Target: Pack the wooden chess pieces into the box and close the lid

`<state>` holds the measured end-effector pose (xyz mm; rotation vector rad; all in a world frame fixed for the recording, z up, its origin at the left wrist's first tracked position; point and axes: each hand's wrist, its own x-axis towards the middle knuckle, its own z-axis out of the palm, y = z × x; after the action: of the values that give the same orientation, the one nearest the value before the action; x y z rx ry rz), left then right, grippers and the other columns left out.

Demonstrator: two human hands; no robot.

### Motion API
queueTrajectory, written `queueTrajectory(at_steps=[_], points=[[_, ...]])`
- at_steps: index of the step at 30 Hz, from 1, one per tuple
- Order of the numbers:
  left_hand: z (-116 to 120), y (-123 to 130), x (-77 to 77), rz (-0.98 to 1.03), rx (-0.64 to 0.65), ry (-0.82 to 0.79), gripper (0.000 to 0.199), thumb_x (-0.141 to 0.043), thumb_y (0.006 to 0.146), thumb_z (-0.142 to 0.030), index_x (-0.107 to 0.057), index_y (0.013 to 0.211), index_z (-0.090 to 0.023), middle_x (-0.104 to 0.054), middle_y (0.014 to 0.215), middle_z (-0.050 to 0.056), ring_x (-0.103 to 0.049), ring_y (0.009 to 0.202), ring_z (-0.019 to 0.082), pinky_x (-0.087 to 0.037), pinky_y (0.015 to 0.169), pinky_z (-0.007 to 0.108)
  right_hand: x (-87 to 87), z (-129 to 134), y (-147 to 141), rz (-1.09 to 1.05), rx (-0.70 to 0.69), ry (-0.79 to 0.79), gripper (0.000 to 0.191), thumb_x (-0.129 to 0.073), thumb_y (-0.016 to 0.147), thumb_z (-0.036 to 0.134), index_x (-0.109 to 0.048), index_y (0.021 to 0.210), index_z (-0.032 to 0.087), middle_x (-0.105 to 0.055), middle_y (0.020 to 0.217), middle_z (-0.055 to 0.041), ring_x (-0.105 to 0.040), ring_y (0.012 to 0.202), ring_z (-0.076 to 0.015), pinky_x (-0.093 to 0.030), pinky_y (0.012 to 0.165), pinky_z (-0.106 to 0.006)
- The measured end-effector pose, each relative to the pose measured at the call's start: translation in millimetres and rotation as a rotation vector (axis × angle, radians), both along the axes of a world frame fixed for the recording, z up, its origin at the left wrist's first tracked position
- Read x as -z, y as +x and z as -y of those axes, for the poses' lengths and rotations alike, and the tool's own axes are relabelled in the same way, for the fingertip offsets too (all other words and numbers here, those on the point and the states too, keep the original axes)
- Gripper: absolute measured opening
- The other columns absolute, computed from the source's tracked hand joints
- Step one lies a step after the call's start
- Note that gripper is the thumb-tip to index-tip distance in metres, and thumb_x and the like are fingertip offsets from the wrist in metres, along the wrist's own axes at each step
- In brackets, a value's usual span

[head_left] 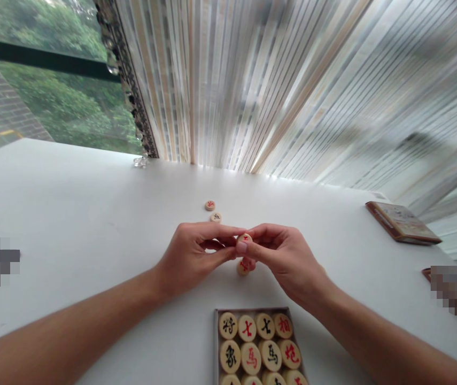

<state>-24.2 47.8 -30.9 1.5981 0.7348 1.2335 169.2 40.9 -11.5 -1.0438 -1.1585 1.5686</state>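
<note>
A round wooden Chinese chess piece point(245, 238) with a red mark is held up between both hands, above the white table. My left hand point(196, 248) is closed, its thumb and fingertips meeting the left edge of the piece. On the other side my right hand point(288, 251) pinches it, the thumb across its face. Just below the fingers is another red-marked chess piece point(243, 268), partly covered by my right fingertips; whether they touch it I cannot tell. Nearest me, an open box point(215, 345) holds rows of chess pieces with red and black characters.
Beyond my hands lie a red-marked piece point(210, 205) and a black-marked piece point(216, 217). A flat brown-edged box point(402, 222) rests at the right, with another brown-edged item point(426, 275) partly blurred out nearer. String curtains point(228, 85) and a window line the far edge.
</note>
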Motion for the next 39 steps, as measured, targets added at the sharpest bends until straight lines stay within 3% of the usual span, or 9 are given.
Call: queueTrajectory(at_steps=[10, 22, 31, 39], points=[[3.1, 0.2, -3.4, 0.029, 0.082, 0.055, 0.018, -0.085, 0.089, -0.012, -0.083, 0.106, -0.012, -0.086, 0.09, 0.007, -0.085, 0.081, 0.02, -0.071, 0.08, 0.024, -1.4, 2.8, 2.0, 0.054, -0.052, 0.087, 0.035, -0.102, 0.068, 0.043, -0.082, 0.077, 0.015, -0.076, 0.064, -0.0052, -0.065, 0.056, -0.0135, -0.053, 0.056, -0.025], [1.0, -1.7, -0.9, 0.046, -0.031, 0.046, 0.019, -0.086, 0.087, -0.014, -0.086, 0.106, -0.014, -0.086, 0.099, 0.01, -0.084, 0.088, 0.021, -0.071, 0.081, 0.026, -5.5, 2.2, 6.9, 0.124, -0.082, 0.26, 0.029, -0.094, 0.081, 0.042, -0.089, 0.097, 0.019, -0.08, 0.072, -0.0059, -0.072, 0.064, -0.0179, -0.061, 0.061, -0.03], [-3.6, -0.3, 3.7, 0.133, -0.08, -0.117, 0.03, -0.092, 0.083, -0.022, -0.084, 0.109, -0.012, -0.087, 0.1, 0.01, -0.085, 0.091, 0.023, -0.071, 0.088, 0.03, 5.7, -0.7, 6.7, 0.153, 0.016, 0.356, 0.03, -0.097, 0.078, 0.037, -0.087, 0.102, 0.022, -0.086, 0.099, -0.0084, -0.082, 0.09, -0.0248, -0.07, 0.086, -0.039], [-3.5, 0.7, 1.3, 0.155, -0.072, -0.105, 0.024, -0.091, 0.083, -0.018, -0.087, 0.107, -0.014, -0.087, 0.101, 0.01, -0.084, 0.091, 0.021, -0.071, 0.089, 0.029, 10.4, 1.4, 8.1, 0.216, 0.118, 0.524, 0.025, -0.095, 0.082, 0.03, -0.087, 0.106, 0.025, -0.086, 0.102, -0.0072, -0.082, 0.09, -0.0246, -0.071, 0.087, -0.041]])
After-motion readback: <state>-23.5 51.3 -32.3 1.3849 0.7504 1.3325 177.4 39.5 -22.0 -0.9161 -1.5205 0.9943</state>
